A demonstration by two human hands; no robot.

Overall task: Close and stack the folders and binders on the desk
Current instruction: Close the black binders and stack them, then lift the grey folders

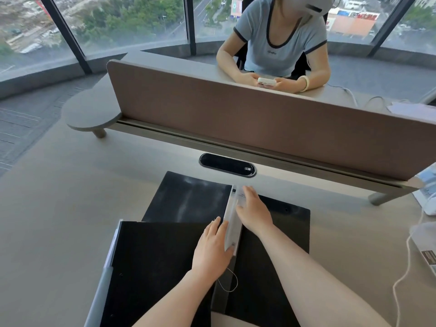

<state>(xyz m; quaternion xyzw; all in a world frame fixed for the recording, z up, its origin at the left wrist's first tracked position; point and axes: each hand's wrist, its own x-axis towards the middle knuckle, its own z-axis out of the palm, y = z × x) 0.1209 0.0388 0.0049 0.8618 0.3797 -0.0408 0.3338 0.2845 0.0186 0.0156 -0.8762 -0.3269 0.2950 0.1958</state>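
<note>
A black binder (188, 199) with a white spine label (232, 223) lies in the middle of the desk, spine up and running away from me. My left hand (212, 249) presses against the spine's left side, and my right hand (253, 211) clasps it from the right. Together they grip the binder. A closed black folder (153, 267) with a grey spine lies at the front left, partly over the binder's cover. Another black folder (287, 232) lies flat on the right, under my right forearm.
A black oval cable port (227, 165) sits just behind the binders. Beyond it stands a brown partition screen (259, 119), and a person opposite holds a phone (266, 81). At the right edge lie a white cable (405, 267) and white devices (427, 197).
</note>
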